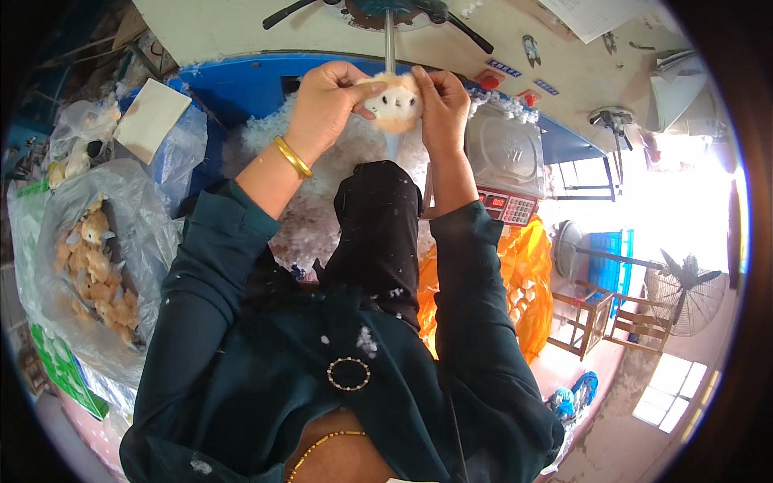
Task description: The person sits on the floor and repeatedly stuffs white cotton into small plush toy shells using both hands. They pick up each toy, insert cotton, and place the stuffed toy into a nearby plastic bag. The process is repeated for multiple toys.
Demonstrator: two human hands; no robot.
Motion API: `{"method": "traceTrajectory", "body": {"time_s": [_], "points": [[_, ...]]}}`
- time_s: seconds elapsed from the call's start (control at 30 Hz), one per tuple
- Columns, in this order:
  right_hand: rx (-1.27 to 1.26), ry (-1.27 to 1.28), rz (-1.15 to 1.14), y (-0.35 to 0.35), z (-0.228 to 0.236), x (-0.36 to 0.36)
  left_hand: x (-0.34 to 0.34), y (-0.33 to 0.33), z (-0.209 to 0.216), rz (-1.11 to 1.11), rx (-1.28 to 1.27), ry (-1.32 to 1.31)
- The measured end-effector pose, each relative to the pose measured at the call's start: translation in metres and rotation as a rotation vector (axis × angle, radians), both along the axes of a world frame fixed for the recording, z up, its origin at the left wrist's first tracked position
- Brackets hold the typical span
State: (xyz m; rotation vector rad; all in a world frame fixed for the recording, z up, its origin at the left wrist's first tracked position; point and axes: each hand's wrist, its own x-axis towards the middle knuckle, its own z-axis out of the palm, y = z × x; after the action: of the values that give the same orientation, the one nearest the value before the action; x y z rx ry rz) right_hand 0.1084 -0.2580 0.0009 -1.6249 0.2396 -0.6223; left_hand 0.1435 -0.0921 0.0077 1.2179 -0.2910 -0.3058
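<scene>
A small plush toy head [396, 113], cream and tan with dark eye spots, is stretched between my two hands at the lower end of a thin metal tube [390, 44]. My left hand [332, 98] pinches its left side, thumb across the front. On the opposite edge, the fingers and thumb of my right hand [445, 101] are closed. The tube comes down from a machine panel and meets the toy's top edge; whether it enters the fabric is hidden. White stuffing fluff [310, 165] lies heaped beneath and behind my hands.
A scale [509, 208] carrying a clear plastic tub [506, 145] stands right of my right forearm, above an orange bag [527, 278]. To the left, a clear plastic bag [153, 233] holds several tan plush pieces [97, 274]. Red buttons [489, 79] and snips [531, 50] are on the panel.
</scene>
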Motion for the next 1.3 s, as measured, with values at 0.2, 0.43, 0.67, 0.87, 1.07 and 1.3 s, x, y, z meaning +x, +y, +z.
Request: {"method": "traceTrajectory", "body": {"time_s": [0.2,0.43,0.67,0.87,1.07,1.3], "points": [[0.043,-0.031,0.064,0.024,0.007,-0.016,0.017,0.016,-0.013,0.017,0.034,-0.084],[0.112,-0.021,0.074,0.003,0.001,-0.008,-0.01,0.015,0.004,0.014,0.189,-0.268],[-0.007,-0.021,0.039,0.019,0.017,-0.023,0.0,0.021,-0.011,0.124,0.268,-0.368],[-0.004,-0.145,0.076,0.007,0.002,-0.012,-0.019,0.021,-0.001,0.146,0.361,-0.512],[-0.403,-0.169,-0.035,-0.013,-0.011,-0.026,-0.018,0.012,-0.02,0.315,0.42,-0.776],[-0.341,-0.096,0.029,0.012,0.005,-0.046,-0.043,0.035,-0.016,0.203,0.383,-0.75]]}}
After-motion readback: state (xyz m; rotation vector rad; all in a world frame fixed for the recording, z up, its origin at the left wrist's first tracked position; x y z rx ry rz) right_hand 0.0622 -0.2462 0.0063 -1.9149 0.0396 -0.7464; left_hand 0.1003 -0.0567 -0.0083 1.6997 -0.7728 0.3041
